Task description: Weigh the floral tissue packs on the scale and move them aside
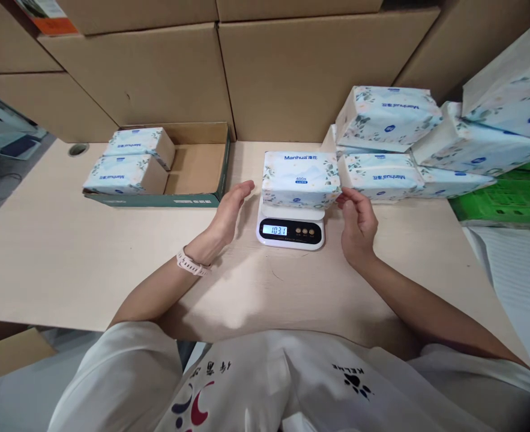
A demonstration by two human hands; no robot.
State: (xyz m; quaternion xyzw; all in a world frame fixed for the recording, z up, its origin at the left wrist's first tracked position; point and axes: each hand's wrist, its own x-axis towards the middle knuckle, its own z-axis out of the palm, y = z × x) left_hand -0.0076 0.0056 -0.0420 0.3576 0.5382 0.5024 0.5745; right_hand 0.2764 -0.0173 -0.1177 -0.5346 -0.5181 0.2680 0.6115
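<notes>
A pack of tissues with a blue floral print lies on a small white digital scale, whose lit display shows digits that look like 103.1. My left hand is open just left of the pack, fingers stretched out and a gap between them and the wrapper. On the other side my right hand has its fingers partly curled, the fingertips at the pack's right edge; it does not grip the pack. A shallow green-sided box to the left holds two more tissue packs at its left end.
Several tissue packs are stacked at the right, some close behind my right hand. Large cardboard boxes form a wall along the table's back. A green plastic crate stands beyond the right edge. The table has a round cable hole.
</notes>
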